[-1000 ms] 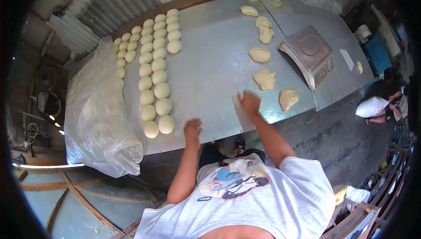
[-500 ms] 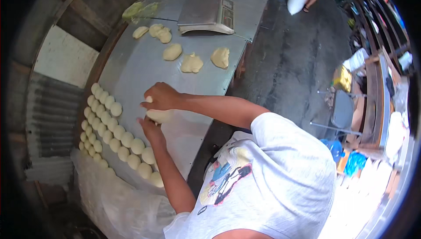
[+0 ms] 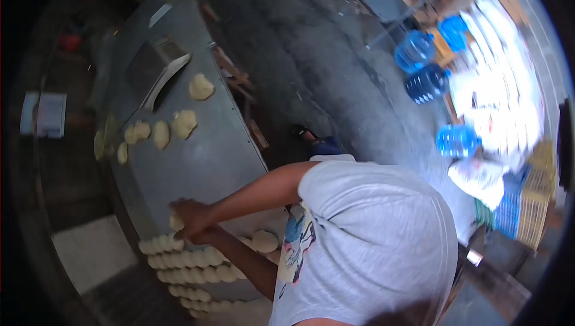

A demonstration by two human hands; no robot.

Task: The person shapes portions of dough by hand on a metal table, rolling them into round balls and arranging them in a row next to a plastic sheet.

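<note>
My right hand [image 3: 193, 217] is at the far left end of the dough rows, its fingers curled against a pale dough ball [image 3: 175, 222]. My left forearm [image 3: 244, 260] passes below the right one, and the left hand is mostly hidden behind my right hand. Just under them lie several rows of smooth dough balls [image 3: 190, 259] on the metal table [image 3: 209, 164]. Between my forearms, close to my shirt, rests a rounder, larger-looking piece of dough [image 3: 265, 241]. Motion blurs the hands somewhat.
Farther up the table sit several rough dough lumps [image 3: 184, 123] and a weighing scale [image 3: 157, 71]. Beyond the table's right edge are a chair [image 3: 383, 1], large blue water bottles [image 3: 414, 52], white sacks [image 3: 497, 74] and a woven basket [image 3: 536, 206].
My view has swung to the right. Both hands have moved from the open table to the end of the dough rows. The larger dough piece is no longer between my hands.
</note>
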